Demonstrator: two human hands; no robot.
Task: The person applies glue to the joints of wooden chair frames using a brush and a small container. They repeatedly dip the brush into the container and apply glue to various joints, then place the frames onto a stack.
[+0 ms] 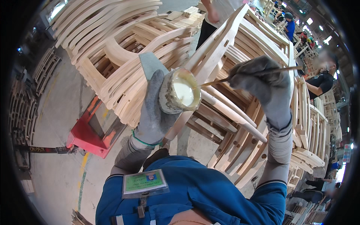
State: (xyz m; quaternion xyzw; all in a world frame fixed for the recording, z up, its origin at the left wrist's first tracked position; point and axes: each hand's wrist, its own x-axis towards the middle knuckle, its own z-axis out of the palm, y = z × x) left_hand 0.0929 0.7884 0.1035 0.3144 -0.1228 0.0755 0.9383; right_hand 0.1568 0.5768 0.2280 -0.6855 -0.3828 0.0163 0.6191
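Note:
My left hand (152,112), in a grey glove, is closed round a stained cup (169,98). White, glue-like liquid (183,92) shows inside the cup, whose mouth is tilted toward me. A flat grey-green piece (152,64) sticks up past the left fingertips; its kind and whether the hand grips it are unclear. To the right, my gloved right hand (260,78) pinches a thin wooden stick (217,81). The stick's left tip is at the cup's right rim; whether it touches is unclear. Pale wooden chair frames (225,112) stand beneath and beyond the right hand.
Curved wooden parts (108,22) are piled high at the far left. A red pallet jack (88,137) stands on the concrete floor (56,168) at left. Close beyond the frames is a person in a light shirt (223,11); another in black (324,78) is at right.

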